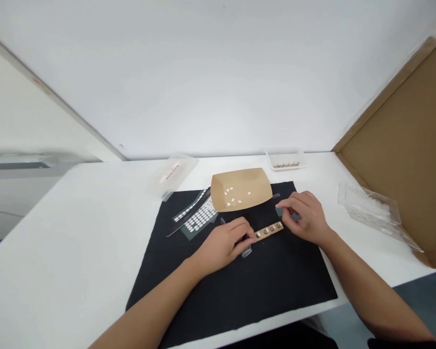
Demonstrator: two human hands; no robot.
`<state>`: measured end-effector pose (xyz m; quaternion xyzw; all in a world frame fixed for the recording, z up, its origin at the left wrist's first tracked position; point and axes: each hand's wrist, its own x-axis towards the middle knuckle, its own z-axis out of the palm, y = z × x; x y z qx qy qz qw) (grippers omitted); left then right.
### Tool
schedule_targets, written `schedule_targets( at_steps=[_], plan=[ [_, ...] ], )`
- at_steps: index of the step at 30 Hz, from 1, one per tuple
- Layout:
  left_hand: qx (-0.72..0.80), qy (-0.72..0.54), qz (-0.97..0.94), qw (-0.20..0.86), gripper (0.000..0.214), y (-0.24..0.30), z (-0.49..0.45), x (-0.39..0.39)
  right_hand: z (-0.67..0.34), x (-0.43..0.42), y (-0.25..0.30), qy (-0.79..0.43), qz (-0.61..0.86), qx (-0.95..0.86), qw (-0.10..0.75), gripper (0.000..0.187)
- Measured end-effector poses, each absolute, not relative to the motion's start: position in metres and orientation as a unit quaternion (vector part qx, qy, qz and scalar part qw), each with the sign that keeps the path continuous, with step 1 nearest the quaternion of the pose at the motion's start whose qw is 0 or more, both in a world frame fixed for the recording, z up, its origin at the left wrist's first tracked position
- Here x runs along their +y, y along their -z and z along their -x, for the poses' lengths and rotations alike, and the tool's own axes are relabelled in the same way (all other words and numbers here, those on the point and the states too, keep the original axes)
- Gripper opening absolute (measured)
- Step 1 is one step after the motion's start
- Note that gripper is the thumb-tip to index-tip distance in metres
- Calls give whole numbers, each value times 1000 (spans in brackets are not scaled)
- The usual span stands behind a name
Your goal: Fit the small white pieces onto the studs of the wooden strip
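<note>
A narrow tan strip (pixel 269 231) with a row of round metal discs and small white ovals lies slantwise on a black cloth (pixel 240 295). My left hand (pixel 227 245) pinches the strip's left end between thumb and fingers. Just under those fingers rests a small clear plastic piece (pixel 246 251). At the strip's right end hovers my right hand (pixel 305 216), its thumb and index finger drawn close together; whatever may be between them is too small to make out. A dark green piece (pixel 280 212) shows partly behind that hand.
Behind the hands stands a tan paper tray (pixel 245 203) holding several white ovals. Left of it, black tweezers (pixel 192 212) lie across a green sheet of white oval stickers (pixel 203 217). Clear boxes (pixel 284 160) stand along the back; another clear case (pixel 374 206) sits beside a cardboard box (pixel 403 145).
</note>
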<state>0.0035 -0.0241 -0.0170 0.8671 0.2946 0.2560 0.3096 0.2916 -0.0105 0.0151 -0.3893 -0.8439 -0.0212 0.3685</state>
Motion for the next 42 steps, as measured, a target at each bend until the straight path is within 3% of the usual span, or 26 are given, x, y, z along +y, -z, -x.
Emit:
schedule_targets(
  at_steps=[5, 10, 19, 27, 42],
  plan=[
    [308, -254, -862, 312, 19, 21, -3, -25, -307, -6, -22, -146, 376, -878, 257, 18],
    [312, -254, -861, 312, 17, 21, -2, -27, -308, -7, -19, -272, 366, -863, 218, 19],
    [284, -265, -871, 301, 14, 23, 0, -24, -309, -2, -13, -284, 376, -864, 179, 8],
    [283, -273, -870, 298, 14, 24, 2, -24, -304, -6, -17, -322, 349, -851, 226, 18],
    [286, -265, -871, 300, 16, 21, 1, -25, -293, -7, -12, -292, 350, -855, 247, 5]
  ],
)
